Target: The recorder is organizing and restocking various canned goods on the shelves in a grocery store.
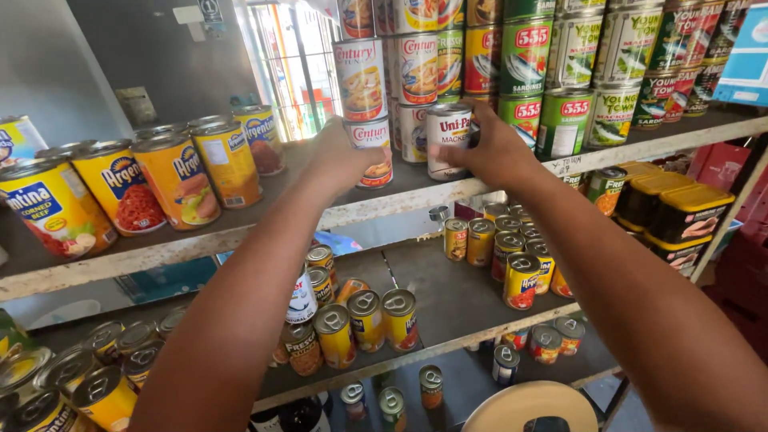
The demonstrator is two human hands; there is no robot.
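**Head view: both hands on cans at the upper shelf**

At the far left, large yellow corned-beef cans (172, 180) are seen lined along the upper shelf (240, 232). Next, the left hand (340, 160) is closed around a white-and-red tuna can (373, 148), which stands at the bottom of a column of like cans (360, 76). Just beside it, a white mackerel can (446, 140) is gripped by the right hand (496, 148), its fingers wrapped round the can's right side. Green sardine cans (564, 120) are stacked further right, and small yellow cans (512, 256) are set on the lower shelf.

A risk is judged here: the tuna can appears to carry others, so if it were pulled or tilted, the column could topple. The mackerel can stands near the shelf's front edge and could be knocked off.
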